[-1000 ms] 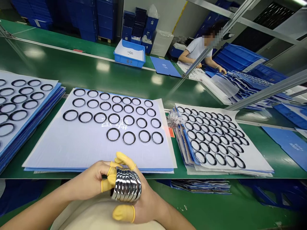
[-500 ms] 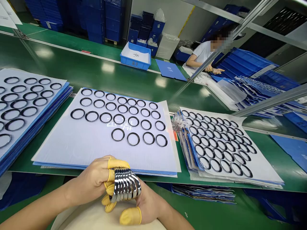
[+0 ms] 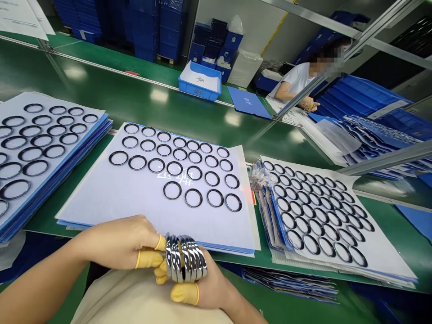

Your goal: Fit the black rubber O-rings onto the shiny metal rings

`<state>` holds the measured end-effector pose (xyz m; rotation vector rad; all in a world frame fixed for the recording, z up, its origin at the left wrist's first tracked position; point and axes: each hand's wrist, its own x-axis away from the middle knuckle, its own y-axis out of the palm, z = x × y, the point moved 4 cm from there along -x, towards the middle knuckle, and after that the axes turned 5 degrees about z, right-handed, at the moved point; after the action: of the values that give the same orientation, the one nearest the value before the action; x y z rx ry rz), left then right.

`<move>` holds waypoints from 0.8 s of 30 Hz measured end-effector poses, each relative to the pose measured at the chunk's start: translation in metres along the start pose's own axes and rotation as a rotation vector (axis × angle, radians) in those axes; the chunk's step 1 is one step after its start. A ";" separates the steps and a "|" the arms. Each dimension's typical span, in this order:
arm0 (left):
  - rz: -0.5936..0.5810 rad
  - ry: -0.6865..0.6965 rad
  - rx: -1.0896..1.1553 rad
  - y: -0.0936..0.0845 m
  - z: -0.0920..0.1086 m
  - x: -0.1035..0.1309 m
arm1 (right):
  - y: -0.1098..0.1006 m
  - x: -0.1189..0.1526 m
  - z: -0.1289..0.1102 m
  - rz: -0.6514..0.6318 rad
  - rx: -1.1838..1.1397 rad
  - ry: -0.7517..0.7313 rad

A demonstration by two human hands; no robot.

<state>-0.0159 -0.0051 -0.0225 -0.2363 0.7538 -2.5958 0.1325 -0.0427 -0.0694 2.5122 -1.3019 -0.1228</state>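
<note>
Several shiny metal rings (image 3: 187, 258) stand side by side in a bundle near my body. My right hand (image 3: 205, 283) is closed round them from the right, its yellow-covered thumb below the bundle. From the left, my left hand (image 3: 135, 247), with yellow finger covers, grips the left end of the same bundle; some fingertips are hidden behind the rings. Just beyond my hands lies a white sheet (image 3: 111, 198) on a blue-edged stack, with rows of black-rimmed rings (image 3: 172, 190) on its far and right parts.
More ring-covered sheets lie on stacks at left (image 3: 67, 157) and right (image 3: 378, 252). Clear plastic (image 3: 259, 176) sits between the middle and right stacks. Across the green bench (image 3: 135, 101) are a blue tray (image 3: 199, 92), a blue board (image 3: 249, 101) and a person (image 3: 297, 81) at work.
My left hand has shifted from over the top of the bundle to its left side, and a gap shows among the rings. The view has moved slightly. The person's hands have drawn closer together.
</note>
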 end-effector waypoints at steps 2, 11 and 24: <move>-0.041 -0.009 0.059 0.000 -0.001 0.002 | 0.002 -0.004 -0.005 -0.021 0.045 -0.028; -0.092 -0.066 0.267 0.013 0.003 0.002 | 0.010 -0.017 -0.019 -0.107 0.175 -0.147; 0.013 0.024 0.455 0.028 0.003 -0.009 | -0.013 -0.005 -0.027 -0.015 0.448 -0.375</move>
<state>0.0029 -0.0241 -0.0358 -0.0604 0.1566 -2.6746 0.1460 -0.0254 -0.0485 2.9812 -1.6008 -0.3567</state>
